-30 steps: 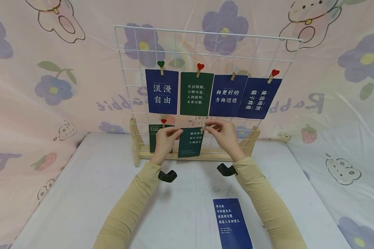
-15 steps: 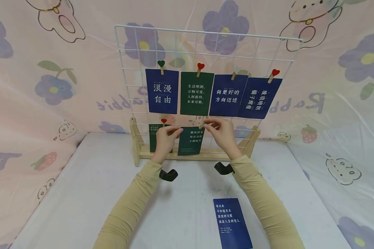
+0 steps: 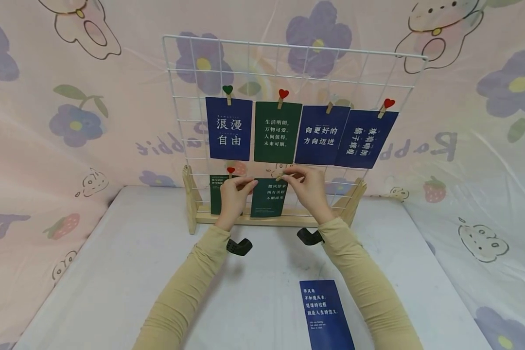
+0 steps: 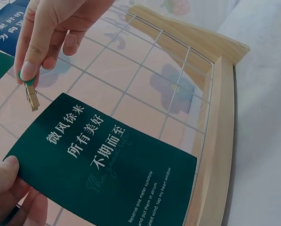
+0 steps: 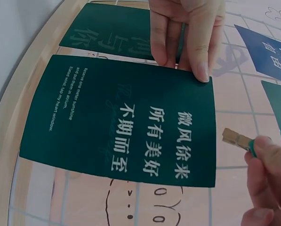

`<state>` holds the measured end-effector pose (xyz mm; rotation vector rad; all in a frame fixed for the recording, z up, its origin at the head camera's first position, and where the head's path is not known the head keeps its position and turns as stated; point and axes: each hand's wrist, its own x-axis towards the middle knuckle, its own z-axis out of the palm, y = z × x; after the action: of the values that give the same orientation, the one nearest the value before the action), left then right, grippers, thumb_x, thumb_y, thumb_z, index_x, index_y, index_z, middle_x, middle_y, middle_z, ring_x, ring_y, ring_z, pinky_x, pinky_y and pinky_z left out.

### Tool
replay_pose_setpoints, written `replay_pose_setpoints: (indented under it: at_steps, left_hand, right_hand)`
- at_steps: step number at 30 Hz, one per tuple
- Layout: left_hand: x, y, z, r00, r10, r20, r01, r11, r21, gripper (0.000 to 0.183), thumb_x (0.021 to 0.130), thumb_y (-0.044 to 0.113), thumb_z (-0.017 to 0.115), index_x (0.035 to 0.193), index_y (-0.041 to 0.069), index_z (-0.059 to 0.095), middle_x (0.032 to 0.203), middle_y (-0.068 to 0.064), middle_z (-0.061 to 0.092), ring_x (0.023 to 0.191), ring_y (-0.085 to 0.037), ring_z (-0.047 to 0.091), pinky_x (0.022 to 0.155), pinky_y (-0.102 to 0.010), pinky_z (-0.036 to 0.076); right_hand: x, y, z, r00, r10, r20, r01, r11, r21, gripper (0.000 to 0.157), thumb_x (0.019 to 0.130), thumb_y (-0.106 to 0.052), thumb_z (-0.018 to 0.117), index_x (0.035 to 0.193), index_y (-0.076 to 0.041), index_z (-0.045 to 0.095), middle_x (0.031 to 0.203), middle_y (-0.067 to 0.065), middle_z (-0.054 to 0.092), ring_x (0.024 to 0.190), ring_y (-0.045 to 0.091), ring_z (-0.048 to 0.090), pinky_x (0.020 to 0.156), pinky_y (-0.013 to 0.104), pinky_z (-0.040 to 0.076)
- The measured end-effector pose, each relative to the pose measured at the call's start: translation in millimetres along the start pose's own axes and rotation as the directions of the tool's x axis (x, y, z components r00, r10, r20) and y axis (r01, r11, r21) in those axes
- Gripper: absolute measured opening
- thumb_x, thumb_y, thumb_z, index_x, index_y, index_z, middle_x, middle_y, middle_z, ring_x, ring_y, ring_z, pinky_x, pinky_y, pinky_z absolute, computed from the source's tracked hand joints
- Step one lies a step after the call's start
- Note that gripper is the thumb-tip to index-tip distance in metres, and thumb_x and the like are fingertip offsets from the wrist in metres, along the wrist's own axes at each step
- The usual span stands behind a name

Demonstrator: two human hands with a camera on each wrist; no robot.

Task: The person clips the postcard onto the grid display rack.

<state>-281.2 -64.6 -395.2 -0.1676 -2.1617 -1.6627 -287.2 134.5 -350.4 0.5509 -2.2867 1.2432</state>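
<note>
A green card (image 3: 268, 200) with white writing stands before the lower part of a white wire grid (image 3: 306, 47). My left hand (image 3: 234, 198) pinches the card's upper left corner between thumb and fingers. In my right hand (image 3: 308, 189) is a small wooden clothespin (image 5: 236, 139) with a green end, pinched between thumb and finger. In the right wrist view, the clothespin's tip points at the card's top edge, with a gap between them. Behind my left hand another green card (image 3: 216, 194) hangs from a clip with a red heart (image 3: 231, 170).
Blue cards (image 3: 229, 129) and a green card (image 3: 277, 132) hang in a row higher on the grid, each under a clip. A wooden base (image 3: 280, 221) carries the grid. One blue card (image 3: 326, 313) lies on the white table (image 3: 135, 272) near the front.
My right hand has shifted slightly left with the clothespin, over the card's top edge. The card has risen slightly at its lower edge. My left hand keeps its pinch.
</note>
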Motion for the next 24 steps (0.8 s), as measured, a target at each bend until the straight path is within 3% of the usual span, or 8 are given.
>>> replay_pose_setpoints:
  at_steps: [4,13,17,24]
  left_hand:
    - [0.3,1.6,1.4,1.000,-0.002,-0.017,0.002,1.000,0.006,0.017,0.087,0.014,0.071,0.098,0.002,0.074,0.088,-0.009,0.071,0.073,-0.019,0.067,0.069,-0.028,0.057]
    - [-0.9,5.2,4.1,0.998,0.012,-0.063,-0.011,1.000,0.020,0.017,0.087,0.013,0.071,0.099,0.001,0.075,0.084,-0.010,0.071,0.070,-0.020,0.066,0.066,-0.029,0.057]
    - [-0.8,4.9,5.4,0.997,0.018,-0.077,-0.016,0.999,0.031,0.018,0.087,0.014,0.071,0.099,0.001,0.074,0.085,-0.010,0.070,0.070,-0.020,0.067,0.066,-0.030,0.057]
    - [-1.8,4.7,7.4,0.994,0.035,-0.104,-0.029,0.998,0.060,0.021,0.087,0.015,0.071,0.100,-0.001,0.074,0.085,-0.010,0.071,0.070,-0.020,0.066,0.064,-0.033,0.056]
  right_hand:
    - [1,0,4.3,1.000,-0.023,-0.012,0.023,1.000,-0.008,0.011,0.085,-0.008,0.073,0.096,-0.008,0.076,0.088,0.004,0.071,0.074,0.015,0.062,0.054,0.023,0.047]
    - [3,-5,12.8,1.000,-0.022,0.006,0.022,0.999,-0.038,0.013,0.084,-0.008,0.073,0.097,-0.005,0.076,0.088,0.005,0.072,0.076,0.017,0.063,0.064,0.029,0.054]
    - [5,-5,15.4,1.000,-0.004,0.014,0.004,0.999,-0.037,0.011,0.085,-0.008,0.073,0.095,-0.008,0.076,0.087,0.003,0.072,0.076,0.015,0.062,0.065,0.030,0.054]
    - [7,-4,18.8,0.999,-0.037,0.008,0.037,0.997,-0.073,0.012,0.084,-0.008,0.074,0.095,-0.003,0.075,0.086,0.005,0.072,0.075,0.017,0.064,0.064,0.032,0.053]
